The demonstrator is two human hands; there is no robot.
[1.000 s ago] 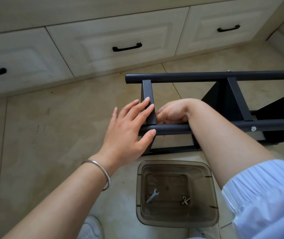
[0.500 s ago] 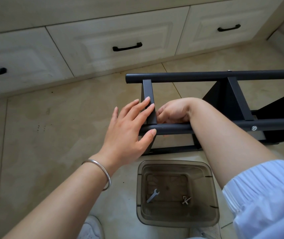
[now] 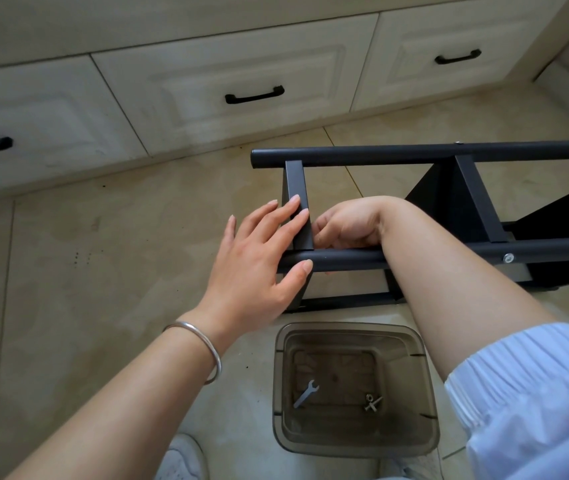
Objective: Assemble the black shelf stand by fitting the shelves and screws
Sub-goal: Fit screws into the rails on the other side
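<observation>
The black shelf stand (image 3: 414, 155) lies on its side on the tiled floor. My left hand (image 3: 259, 258) rests flat with straight fingers on the end shelf's edge (image 3: 295, 181), thumb against the near tube (image 3: 352, 259). My right hand (image 3: 349, 223) reaches into the frame just behind that tube, beside the end shelf, with its fingers curled downward. Whatever those fingers hold is hidden. A silver screw head (image 3: 508, 258) shows on the near tube further right, where a second shelf (image 3: 449, 199) joins.
A translucent brown plastic container (image 3: 355, 334) stands on the floor in front of the stand, holding a small wrench (image 3: 305, 393) and a few screws (image 3: 372, 402). Cream drawers with black handles (image 3: 253, 95) run along the back. My white shoe (image 3: 182, 459) is at the bottom.
</observation>
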